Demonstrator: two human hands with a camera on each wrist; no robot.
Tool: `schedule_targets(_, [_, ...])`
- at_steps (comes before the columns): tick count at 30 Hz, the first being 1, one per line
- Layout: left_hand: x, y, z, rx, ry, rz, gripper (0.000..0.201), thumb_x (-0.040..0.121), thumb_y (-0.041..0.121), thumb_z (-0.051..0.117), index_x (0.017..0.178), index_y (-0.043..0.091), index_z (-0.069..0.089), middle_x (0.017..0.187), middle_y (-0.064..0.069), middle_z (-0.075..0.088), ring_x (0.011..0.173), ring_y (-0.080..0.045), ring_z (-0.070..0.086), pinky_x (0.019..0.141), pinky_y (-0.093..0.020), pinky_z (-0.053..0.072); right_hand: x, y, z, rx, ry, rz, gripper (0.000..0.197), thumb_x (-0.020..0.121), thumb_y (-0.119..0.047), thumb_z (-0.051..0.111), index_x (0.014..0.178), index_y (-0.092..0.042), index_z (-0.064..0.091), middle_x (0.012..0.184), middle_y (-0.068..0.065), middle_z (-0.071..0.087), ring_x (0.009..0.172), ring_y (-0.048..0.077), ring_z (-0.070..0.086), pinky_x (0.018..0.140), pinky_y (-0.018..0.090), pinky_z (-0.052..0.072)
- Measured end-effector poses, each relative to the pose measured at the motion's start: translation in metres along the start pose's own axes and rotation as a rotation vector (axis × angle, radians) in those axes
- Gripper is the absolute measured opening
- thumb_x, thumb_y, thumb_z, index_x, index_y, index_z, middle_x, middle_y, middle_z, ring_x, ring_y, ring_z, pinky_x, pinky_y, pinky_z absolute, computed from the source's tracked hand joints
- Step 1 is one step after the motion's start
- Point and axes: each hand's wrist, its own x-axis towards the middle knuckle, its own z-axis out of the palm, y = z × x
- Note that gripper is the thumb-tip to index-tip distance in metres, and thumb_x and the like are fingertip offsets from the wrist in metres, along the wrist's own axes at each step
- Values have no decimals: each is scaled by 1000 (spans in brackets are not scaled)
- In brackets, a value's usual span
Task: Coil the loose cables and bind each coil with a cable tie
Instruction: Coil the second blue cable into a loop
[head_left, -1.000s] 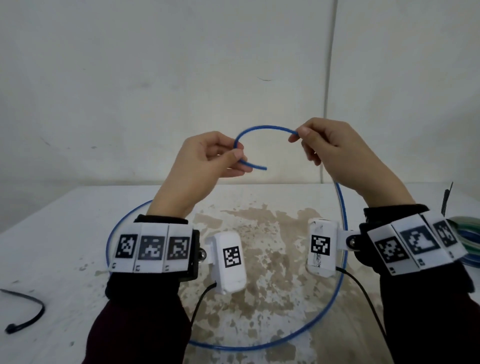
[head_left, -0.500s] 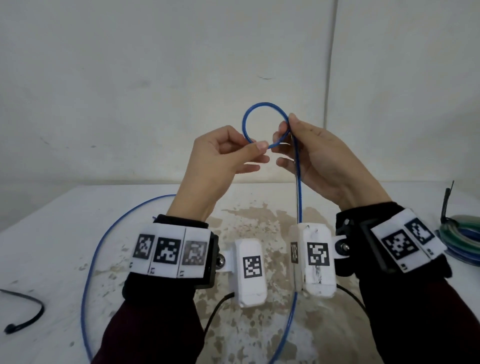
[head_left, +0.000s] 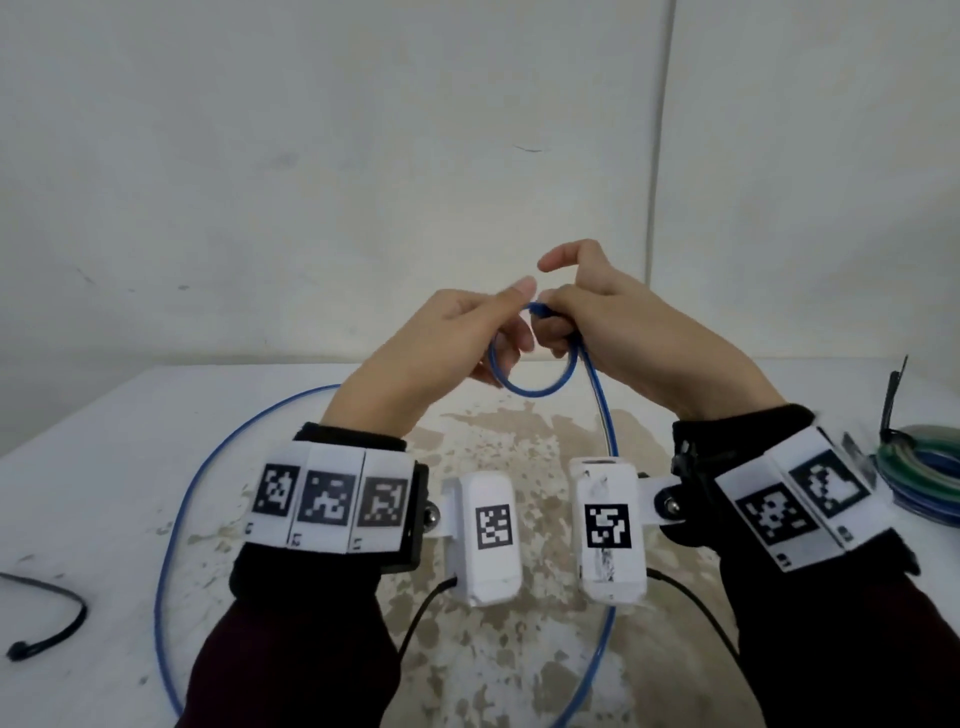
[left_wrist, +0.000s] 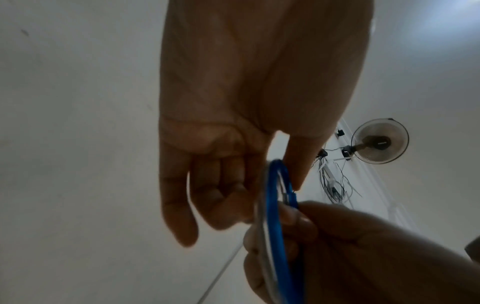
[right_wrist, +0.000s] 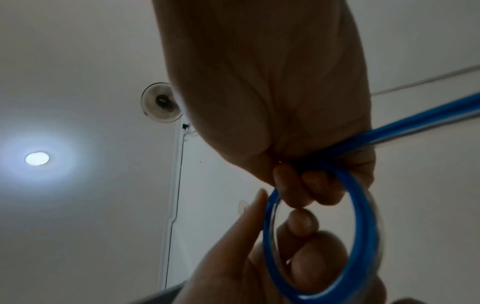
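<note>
Both hands are up in front of the chest, knuckles almost meeting. The right hand (head_left: 631, 332) has its lower fingers curled round the blue cable (head_left: 535, 387), clamping the top of a small loop that hangs below the two hands; its forefinger sticks up free. The left hand (head_left: 441, 353) pinches the same loop top from the other side, thumb (head_left: 511, 293) over it, though exactly where the left fingertips meet the cable is hidden behind the hand and blurred in the wrist views. From the right hand the cable drops between the wrists to the table (head_left: 78, 467), swings round under the left forearm and runs out of sight at the bottom edge. Far out past the left wrist lies a black tie (head_left: 52, 623). Beyond the right wrist sits a bound coil (head_left: 930, 467), half cut off by the edge.
</note>
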Motion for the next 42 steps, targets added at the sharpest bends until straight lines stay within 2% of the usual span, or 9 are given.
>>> schedule_targets(8, [0, -2, 4, 36, -13, 14, 44, 100, 33, 41, 64, 9, 48, 53, 6, 46, 53, -13, 43, 63, -21, 40, -1, -4, 10, -278, -7, -79, 15, 101, -12, 29, 116, -14, 27, 73, 6, 53, 70, 18, 47, 68, 38, 42])
schedule_targets(12, [3, -3, 7, -161, 56, 85, 41, 102, 23, 40, 64, 10, 47, 57, 6, 48, 56, -12, 37, 62, -21, 36, 2, -4, 8, -111, 94, -71, 17, 101, -12, 30, 116, -12, 37, 68, -2, 54, 55, 1, 49, 65, 23, 42])
schedule_targets(15, [6, -3, 2, -395, 154, 116, 40, 102, 20, 38, 64, 11, 44, 56, 3, 37, 53, -12, 35, 60, -22, 34, 1, -5, -1, 79, -19, -42, 24, 103, -17, 31, 102, -10, 53, 68, 0, 61, 71, 12, 59, 81, 31, 49])
schedule_targets(18, [4, 3, 1, -509, 88, 74, 37, 101, 14, 34, 66, 11, 43, 56, 1, 35, 52, -14, 33, 56, -23, 33, 1, -2, -7, 207, -106, -63, 33, 103, -18, 33, 82, -7, 55, 54, -5, 46, 60, 15, 51, 74, 24, 50])
schedule_targets(22, [-1, 5, 1, -364, -79, 13, 38, 103, 22, 31, 76, 4, 51, 65, -2, 38, 49, -11, 31, 49, -20, 33, 3, 2, -5, 84, -106, -84, 35, 103, -21, 35, 74, -10, 50, 51, -9, 32, 50, 9, 30, 61, 22, 39])
schedule_targets(26, [-1, 6, 0, -349, 5, 59, 36, 104, 21, 32, 71, 10, 43, 69, -3, 27, 54, -10, 22, 53, -20, 21, 4, 1, -1, 153, -92, -71, 37, 103, -25, 34, 75, -11, 52, 52, -6, 40, 51, 11, 39, 61, 22, 44])
schedule_targets(30, [-1, 13, 6, -467, 9, -27, 35, 102, 21, 31, 69, 14, 37, 57, 1, 30, 49, -12, 30, 51, -20, 32, 5, 2, -5, 264, -81, -16, 38, 103, -29, 32, 72, -12, 46, 54, -5, 38, 53, 11, 44, 66, 22, 46])
schedule_targets(34, [-2, 7, 12, -219, -21, 43, 26, 100, 20, 42, 81, 7, 54, 62, -1, 46, 56, -15, 52, 71, -29, 51, 4, 5, -11, 124, -59, -56, 38, 102, -29, 36, 69, -14, 44, 53, -9, 35, 50, 9, 33, 61, 20, 38])
schedule_targets(42, [-6, 4, -7, -187, -6, 132, 18, 93, 16, 54, 85, 8, 68, 68, -1, 69, 67, -15, 65, 76, -20, 49, 1, 0, -14, 180, -92, -42, 37, 99, -31, 43, 72, -9, 55, 52, -2, 44, 53, 13, 50, 79, 29, 54])
